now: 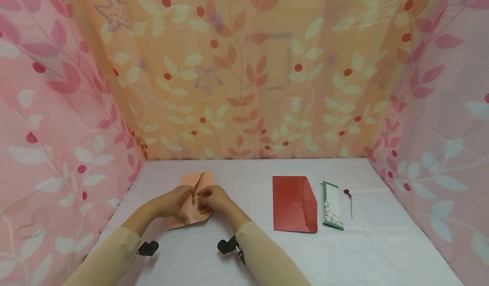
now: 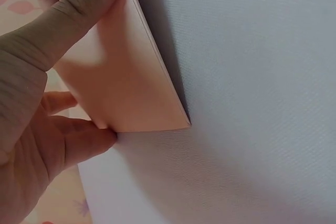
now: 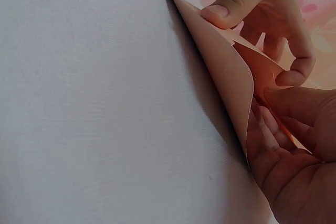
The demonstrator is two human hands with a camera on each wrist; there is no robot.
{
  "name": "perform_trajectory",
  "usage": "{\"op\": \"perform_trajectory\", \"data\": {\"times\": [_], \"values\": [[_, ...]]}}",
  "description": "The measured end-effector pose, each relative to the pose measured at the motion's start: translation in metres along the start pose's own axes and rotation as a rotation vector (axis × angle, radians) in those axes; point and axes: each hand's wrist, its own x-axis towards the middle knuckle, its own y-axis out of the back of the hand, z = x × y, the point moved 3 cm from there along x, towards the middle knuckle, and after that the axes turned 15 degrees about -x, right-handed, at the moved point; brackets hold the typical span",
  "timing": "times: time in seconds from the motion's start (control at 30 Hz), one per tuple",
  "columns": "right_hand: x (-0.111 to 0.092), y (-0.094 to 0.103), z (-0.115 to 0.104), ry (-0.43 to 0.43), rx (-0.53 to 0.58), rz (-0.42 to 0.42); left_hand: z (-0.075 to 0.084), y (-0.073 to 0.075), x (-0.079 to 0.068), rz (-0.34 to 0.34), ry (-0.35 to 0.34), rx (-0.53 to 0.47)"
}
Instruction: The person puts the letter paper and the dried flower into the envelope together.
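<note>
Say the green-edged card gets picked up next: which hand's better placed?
Right, I'd say. The right hand, at the opening of the peach envelope, is nearer the green-edged card; the left hand is farther off, gripping that envelope. The right would probably have to let go first.

L arm [image 1: 108,254] & R arm [image 1: 267,252] fwd, L grip [image 1: 172,202] w/ thumb [image 1: 179,214] spread, R grip [image 1: 218,200] w/ fingers [image 1: 203,201] bent.
</note>
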Motion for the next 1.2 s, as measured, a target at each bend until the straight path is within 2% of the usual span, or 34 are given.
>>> {"op": "perform_trajectory", "data": {"times": [0.33, 0.67, 0.9, 1.2], "values": [[-0.002, 0.002, 0.002, 0.053, -0.069, 0.052, -0.009, -0.001, -0.001, 0.010, -0.001, 0.032], [-0.008, 0.007, 0.001, 0.054, -0.114, 0.075, -0.005, -0.002, -0.002, -0.012, 0.038, 0.014], [-0.016, 0.012, -0.006, 0.049, -0.153, 0.094, -0.005, -0.001, -0.001, -0.014, 0.048, 0.046], [-0.022, 0.013, -0.004, 0.089, -0.271, 0.135, -0.005, -0.005, -0.002, -0.001, 0.098, 0.030]]}}
